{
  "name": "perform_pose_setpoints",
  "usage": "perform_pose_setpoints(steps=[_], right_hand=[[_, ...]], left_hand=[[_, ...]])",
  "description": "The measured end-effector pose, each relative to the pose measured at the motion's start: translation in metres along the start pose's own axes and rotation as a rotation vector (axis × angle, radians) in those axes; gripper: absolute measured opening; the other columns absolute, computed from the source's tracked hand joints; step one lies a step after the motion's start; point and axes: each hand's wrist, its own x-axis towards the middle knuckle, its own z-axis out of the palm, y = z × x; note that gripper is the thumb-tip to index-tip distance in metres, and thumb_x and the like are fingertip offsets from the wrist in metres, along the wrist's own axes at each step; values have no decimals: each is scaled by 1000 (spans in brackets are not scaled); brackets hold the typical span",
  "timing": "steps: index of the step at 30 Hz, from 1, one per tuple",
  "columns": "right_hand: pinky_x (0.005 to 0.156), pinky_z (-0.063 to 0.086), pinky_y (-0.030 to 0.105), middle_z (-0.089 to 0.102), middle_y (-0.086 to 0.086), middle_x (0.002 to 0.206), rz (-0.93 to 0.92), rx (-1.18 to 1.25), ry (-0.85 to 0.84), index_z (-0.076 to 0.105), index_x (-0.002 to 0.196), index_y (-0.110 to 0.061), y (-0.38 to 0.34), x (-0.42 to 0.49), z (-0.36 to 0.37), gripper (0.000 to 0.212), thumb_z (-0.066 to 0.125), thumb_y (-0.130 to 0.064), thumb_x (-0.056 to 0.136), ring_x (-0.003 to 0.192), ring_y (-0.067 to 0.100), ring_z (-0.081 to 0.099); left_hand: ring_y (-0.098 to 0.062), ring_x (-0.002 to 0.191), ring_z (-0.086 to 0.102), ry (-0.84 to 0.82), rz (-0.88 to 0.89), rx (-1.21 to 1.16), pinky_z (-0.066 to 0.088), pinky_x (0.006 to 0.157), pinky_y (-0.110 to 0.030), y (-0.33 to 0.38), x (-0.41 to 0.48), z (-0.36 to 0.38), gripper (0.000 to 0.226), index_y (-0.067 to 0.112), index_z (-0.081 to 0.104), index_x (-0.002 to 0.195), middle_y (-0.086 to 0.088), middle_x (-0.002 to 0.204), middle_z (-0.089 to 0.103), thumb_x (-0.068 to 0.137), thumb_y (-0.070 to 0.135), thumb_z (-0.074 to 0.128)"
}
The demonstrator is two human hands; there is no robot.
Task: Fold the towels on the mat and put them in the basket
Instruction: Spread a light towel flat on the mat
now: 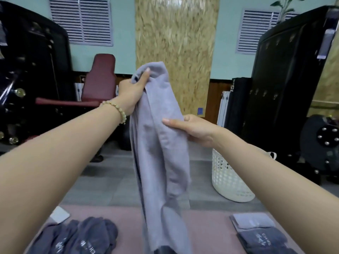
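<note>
Towel: the lilac-grey towel (161, 143) hangs lengthwise in front of me, bunched and unfolded, its lower end down at the mat (128, 222).
Left hand: my left hand (132, 92) is raised high and clenched round the gathered top of the towel.
Right hand: my right hand (190, 129) pinches one side edge about halfway down, with the thumb on the near face and the fingers behind.
Folded so far: a folded stack (256, 230) lies on the mat at my right, a pale piece on top of darker ones. I judge these folded but not yet put away.
Basket: the white perforated basket (227, 176) stands on the floor (110, 180) beyond the mat, to my right. I cannot tell whether anything is inside.
Left to fold: a heap of dark towels (82, 235) lies crumpled on the mat at my left.
Progress: I judge the task somewhere in the middle. This towel needs spreading and folding, then the heap, and the folded stack has yet to go into the basket.
</note>
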Motion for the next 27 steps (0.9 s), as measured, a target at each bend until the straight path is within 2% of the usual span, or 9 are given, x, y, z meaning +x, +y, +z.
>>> perform_pose_setpoints(steps=[2,5,7,10,12,16,21,25,27], right_hand=[[90,48,24,72,0,91,-45,137,-27,70,91,-11,0,12,13,18,61,-27,89,86,10,67],[94,48,27,73,-2,92,-83,212,-47,70,93,-14,-1,25,29,19,59,-29,90,88,10,67],[83,53,22,74,-4,85,-102,264,-33,70,90,-13,0,30,33,19,58,-27,91,81,7,69],[70,55,16,74,-4,79,-72,336,-15,69,88,-11,16,31,30,20,57,-25,92,74,5,69],[73,55,18,74,-3,83,-13,319,-13,69,89,-12,38,28,24,18,59,-27,90,78,7,70],[80,54,22,74,1,92,164,263,23,71,92,-11,117,12,3,23,67,-30,80,87,12,69],[76,55,22,74,4,96,417,314,122,71,97,-7,247,-31,-24,25,67,-27,83,88,13,70],[77,55,26,74,8,99,594,322,229,71,97,-5,332,-67,-47,44,73,-38,67,87,16,70],[80,55,26,72,9,103,674,358,211,69,104,-4,364,-84,-61,52,72,-39,66,88,17,69]], left_hand=[[-1,63,51,49,5,40,40,51,-11,4,12,-20,37,22,53,69,9,70,54,82,56,61],[-4,70,55,53,5,68,40,50,-13,7,24,-33,48,19,60,91,9,78,58,80,65,55],[-6,75,59,55,-2,76,43,56,-15,4,28,-33,51,19,60,93,8,81,60,81,68,51],[-18,92,66,-12,-34,100,54,81,-30,-23,30,-21,49,22,63,83,-2,95,69,81,69,49],[-22,92,66,-102,-103,131,54,86,-36,-56,24,-5,47,23,63,81,-7,99,69,82,68,48],[-13,79,60,-241,-284,186,48,72,-27,-151,-10,39,46,17,64,90,-4,94,64,88,60,48],[-16,95,54,-434,-481,261,39,77,-22,-275,-74,97,56,8,61,119,-4,109,58,93,54,43],[-15,100,52,-544,-500,275,39,81,-19,-354,-126,149,45,12,61,119,-2,110,58,97,46,40],[-14,102,55,-598,-472,215,42,80,-16,-387,-146,175,33,19,62,108,1,107,61,100,40,38]])
